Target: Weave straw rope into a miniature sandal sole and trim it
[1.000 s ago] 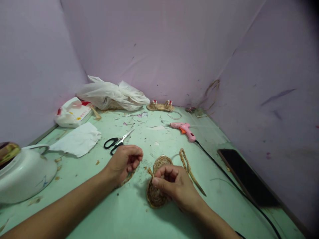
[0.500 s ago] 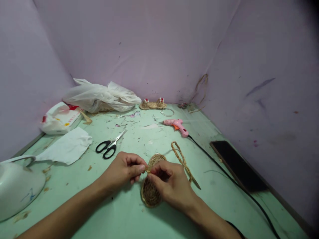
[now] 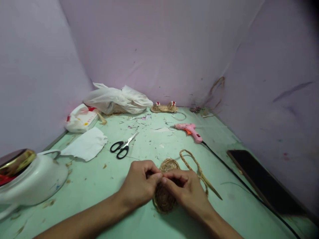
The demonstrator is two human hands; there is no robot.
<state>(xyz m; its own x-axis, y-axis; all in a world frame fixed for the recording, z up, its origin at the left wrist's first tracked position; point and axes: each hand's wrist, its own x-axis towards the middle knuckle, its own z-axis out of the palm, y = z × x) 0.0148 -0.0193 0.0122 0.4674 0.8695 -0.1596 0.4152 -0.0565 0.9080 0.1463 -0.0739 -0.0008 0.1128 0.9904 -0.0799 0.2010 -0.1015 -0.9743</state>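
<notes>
A woven straw piece [image 3: 164,198] with two rounded, coiled ends lies on the green table, partly hidden by my hands. My left hand [image 3: 142,182] is at its left side, thumb and fingers pinched together near its narrow middle. From the right, my right hand [image 3: 187,187] pinches at the same spot, its fingertips almost touching the left ones. What the fingertips hold is hidden between them. A braided straw cord [image 3: 190,159] loops out on the right of the piece and ends in a flat, pointed tip beyond my right hand.
Black-handled scissors [image 3: 124,148] and white paper [image 3: 86,143] lie left. A pink glue gun [image 3: 190,130] trails a black cable past a dark phone [image 3: 264,182]. Behind are a plastic bag [image 3: 119,99] and a straw item [image 3: 164,108]; a white container [image 3: 40,182] stands front left.
The view has swung left, so everything sits further right in the picture. My left hand has closed in on my right, its fingertips now at the right hand's fingertips over the woven piece.
</notes>
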